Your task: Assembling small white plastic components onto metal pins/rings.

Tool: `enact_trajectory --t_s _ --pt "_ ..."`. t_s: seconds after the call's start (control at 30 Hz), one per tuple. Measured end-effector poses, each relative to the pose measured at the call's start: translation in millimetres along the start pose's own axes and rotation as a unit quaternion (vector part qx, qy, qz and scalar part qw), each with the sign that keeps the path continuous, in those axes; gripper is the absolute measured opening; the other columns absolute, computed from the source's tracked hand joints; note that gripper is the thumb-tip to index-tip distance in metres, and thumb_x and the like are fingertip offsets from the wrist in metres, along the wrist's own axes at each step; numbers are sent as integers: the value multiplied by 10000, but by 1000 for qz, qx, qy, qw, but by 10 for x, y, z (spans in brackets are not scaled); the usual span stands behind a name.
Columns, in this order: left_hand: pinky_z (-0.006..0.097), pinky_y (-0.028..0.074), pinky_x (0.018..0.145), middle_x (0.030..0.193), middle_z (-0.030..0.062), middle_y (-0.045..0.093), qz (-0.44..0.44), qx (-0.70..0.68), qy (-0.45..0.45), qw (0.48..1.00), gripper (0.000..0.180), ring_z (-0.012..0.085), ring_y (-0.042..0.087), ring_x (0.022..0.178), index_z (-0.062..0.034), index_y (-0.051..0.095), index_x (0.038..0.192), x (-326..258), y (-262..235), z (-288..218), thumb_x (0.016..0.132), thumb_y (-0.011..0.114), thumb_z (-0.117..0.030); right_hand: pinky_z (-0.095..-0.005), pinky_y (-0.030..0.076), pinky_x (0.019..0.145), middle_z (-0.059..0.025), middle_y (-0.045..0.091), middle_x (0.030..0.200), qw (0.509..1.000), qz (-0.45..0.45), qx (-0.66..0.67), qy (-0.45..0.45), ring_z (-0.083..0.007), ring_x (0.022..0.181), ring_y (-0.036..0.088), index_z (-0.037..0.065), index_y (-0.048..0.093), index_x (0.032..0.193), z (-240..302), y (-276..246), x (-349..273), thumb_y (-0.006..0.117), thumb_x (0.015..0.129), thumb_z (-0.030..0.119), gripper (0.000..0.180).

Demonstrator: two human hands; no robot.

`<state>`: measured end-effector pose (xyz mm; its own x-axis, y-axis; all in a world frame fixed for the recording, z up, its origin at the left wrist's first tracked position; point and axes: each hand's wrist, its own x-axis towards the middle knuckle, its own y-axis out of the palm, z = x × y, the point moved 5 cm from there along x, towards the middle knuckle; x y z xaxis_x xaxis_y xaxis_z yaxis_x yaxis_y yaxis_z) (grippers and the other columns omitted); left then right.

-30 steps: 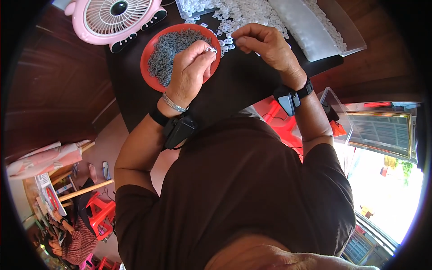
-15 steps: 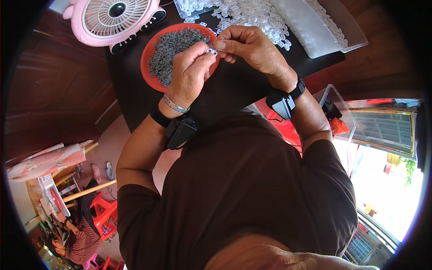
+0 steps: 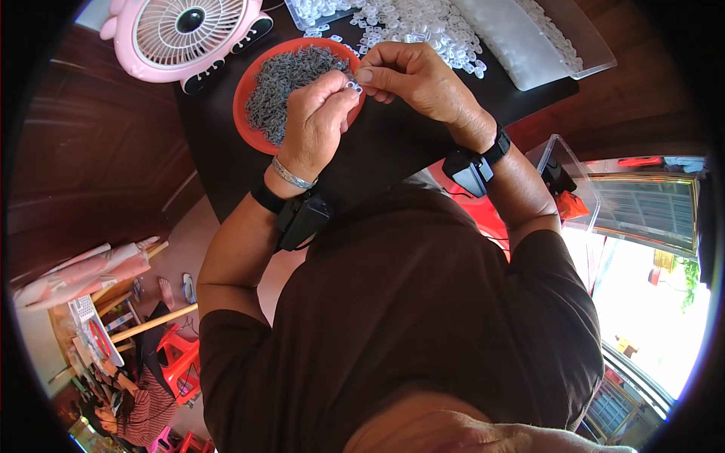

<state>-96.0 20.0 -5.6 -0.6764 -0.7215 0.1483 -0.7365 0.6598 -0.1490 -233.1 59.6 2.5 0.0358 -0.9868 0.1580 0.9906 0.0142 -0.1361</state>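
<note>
My left hand (image 3: 317, 113) pinches a small white plastic clip (image 3: 355, 87) between thumb and fingers, over the right part of a red bowl (image 3: 240, 113). The bowl is heaped with small grey screws (image 3: 276, 94). Close beside the clip, my right hand (image 3: 411, 79) has thumb and forefinger pressed together. Whatever lies between these fingertips is too small and hidden to make out. The two hands' fingertips almost meet. Beyond them a loose pile of white plastic clips (image 3: 423, 23) covers the far part of the dark table (image 3: 370, 162).
A pink fan (image 3: 189, 38) stands at the far left of the table. At the far right lies a clear plastic bin (image 3: 596, 64) with more white clips. Another person (image 3: 143, 411) sits at the lower left near a red stool (image 3: 177, 359).
Both hands keep almost the same pose, fingertips together at the clip. The view has shifted slightly; nothing has visibly been let go or picked up.
</note>
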Motion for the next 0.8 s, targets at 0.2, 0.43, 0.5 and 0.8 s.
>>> enact_trajectory --t_s 0.2,0.43,0.5,0.8 --pt "202 295 466 583 -19 442 9 14 22 1000 192 52 401 517 -33 505 711 28 7 64 862 492 -151 -229 454 593 -17 605 699 996 -16 -80 -32 -69 639 540 5 629 868 38 4 4 628 858 180 176" --pt "199 296 456 581 -18 436 12 -6 13 1000 215 51 395 503 -46 478 687 2 40 44 871 472 -157 -241 447 639 -35 600 715 979 -27 -183 -88 -78 686 537 -11 611 878 147 49 -31 585 869 124 138" --pt "199 297 457 582 -18 438 14 -14 13 1000 215 51 395 503 -45 480 690 -9 56 82 869 476 -163 -239 444 641 -30 598 713 981 -21 -173 -84 -69 687 528 -9 610 873 138 55 -57 590 869 127 138" --pt "195 313 456 562 -20 455 -36 -91 -24 995 192 50 424 489 -32 534 714 57 -112 108 859 487 -149 -241 446 607 3 601 699 957 -85 -274 -29 -78 661 543 26 650 918 95 -552 294 582 885 304 288"
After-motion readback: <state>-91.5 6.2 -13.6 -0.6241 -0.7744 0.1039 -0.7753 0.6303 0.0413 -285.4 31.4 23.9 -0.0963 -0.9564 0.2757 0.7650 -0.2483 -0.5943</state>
